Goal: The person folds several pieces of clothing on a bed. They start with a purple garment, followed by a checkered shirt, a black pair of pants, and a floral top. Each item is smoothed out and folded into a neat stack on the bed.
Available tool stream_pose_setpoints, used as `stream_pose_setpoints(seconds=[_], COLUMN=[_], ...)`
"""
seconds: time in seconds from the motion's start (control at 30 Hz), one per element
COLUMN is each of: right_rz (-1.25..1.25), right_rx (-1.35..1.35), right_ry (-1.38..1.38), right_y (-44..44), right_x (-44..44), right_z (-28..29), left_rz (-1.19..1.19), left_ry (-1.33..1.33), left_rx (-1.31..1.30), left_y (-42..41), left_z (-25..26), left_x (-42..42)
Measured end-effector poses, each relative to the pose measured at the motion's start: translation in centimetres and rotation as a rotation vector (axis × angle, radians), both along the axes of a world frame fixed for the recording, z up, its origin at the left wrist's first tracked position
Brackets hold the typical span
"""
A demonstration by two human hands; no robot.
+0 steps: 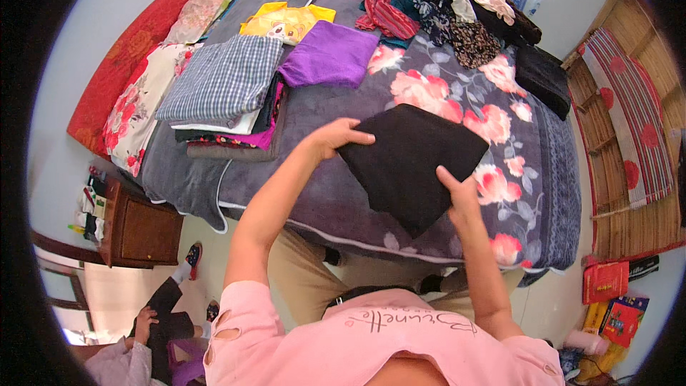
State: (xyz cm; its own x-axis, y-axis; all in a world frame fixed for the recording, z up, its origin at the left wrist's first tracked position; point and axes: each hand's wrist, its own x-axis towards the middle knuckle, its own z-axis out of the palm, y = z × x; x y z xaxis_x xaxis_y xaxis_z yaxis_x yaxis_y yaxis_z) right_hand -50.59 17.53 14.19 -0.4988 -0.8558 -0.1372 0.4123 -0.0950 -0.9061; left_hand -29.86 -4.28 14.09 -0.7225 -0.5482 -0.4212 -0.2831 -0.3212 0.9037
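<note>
A folded black cloth garment (412, 158) is held between my two hands above the near part of the bed. My left hand (341, 138) grips its upper left corner, thumb on top. On the lower right edge, my right hand (460, 190) pinches the fabric with the thumb over it. Left of the garment stands a stack of folded clothes, topped by a blue-and-white checked cloth (222, 78). Beside that stack lie a folded purple garment (333, 54) and a yellow garment (286, 21) with a cartoon animal face.
Loose clothes (429, 8) are heaped at the far right of the flower-patterned bed blanket (423, 88). A black folded item (544, 80) lies on the right edge. A wooden nightstand (144, 228) stands at left. Another person's hand (144, 324) rests on their leg at lower left.
</note>
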Motion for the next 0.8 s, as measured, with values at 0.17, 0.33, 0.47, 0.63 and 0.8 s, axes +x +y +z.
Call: stream_pose_setpoints(seconds=[0.17,0.33,0.47,0.63,0.8], right_rz=[0.243,0.459,0.468,0.279,0.227], right_rx=[-0.081,-0.173,-0.14,0.117,0.192], right_ry=[0.069,0.055,0.047,0.3,0.412], right_y=[-14.4,-32.8,-42.0,-44.2,-44.1], right_x=[-2.8,-2.9,1.0,3.4,1.3], right_z=[6.1,6.1,-0.1,-3.8,-3.1], left_rz=[0.202,0.394,0.317,-0.088,0.215], left_ry=[0.091,-0.309,-1.009,-1.246,-1.187], left_rx=[-0.187,-0.515,-1.177,-1.033,-1.299], left_y=[-8.7,-21.2,-29.3,-31.8,-29.6], left_z=[9.1,12.6,9.2,4.1,3.9], left_x=[2.6,4.1,6.2,5.8,0.5])
